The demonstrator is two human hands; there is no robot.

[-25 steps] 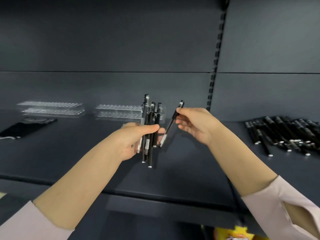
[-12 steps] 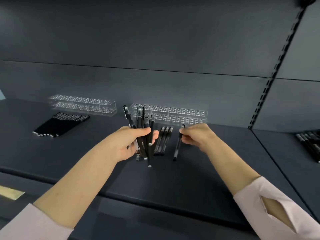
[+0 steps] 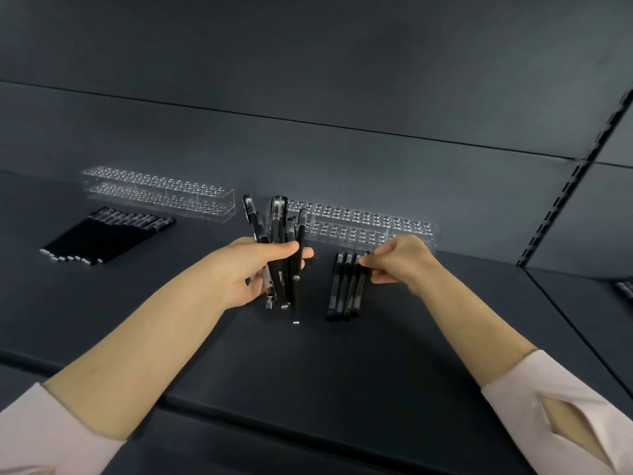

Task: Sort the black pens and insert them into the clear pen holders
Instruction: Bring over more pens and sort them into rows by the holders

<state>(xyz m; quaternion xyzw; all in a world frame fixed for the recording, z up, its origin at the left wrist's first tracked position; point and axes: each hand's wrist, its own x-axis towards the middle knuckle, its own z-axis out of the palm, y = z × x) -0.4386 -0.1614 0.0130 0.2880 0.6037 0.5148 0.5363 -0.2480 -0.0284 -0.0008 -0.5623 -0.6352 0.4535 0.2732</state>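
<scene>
- Head view: your left hand (image 3: 250, 269) grips an upright bundle of black pens (image 3: 284, 241) above the dark shelf (image 3: 308, 365)
- Your right hand (image 3: 400, 260) pinches the rightmost pen (image 3: 358, 293) of a short row lying flat, just before the near clear holder (image 3: 370, 224)
- A second clear holder (image 3: 161, 193) and another pen row (image 3: 106, 240) sit further left
</scene>
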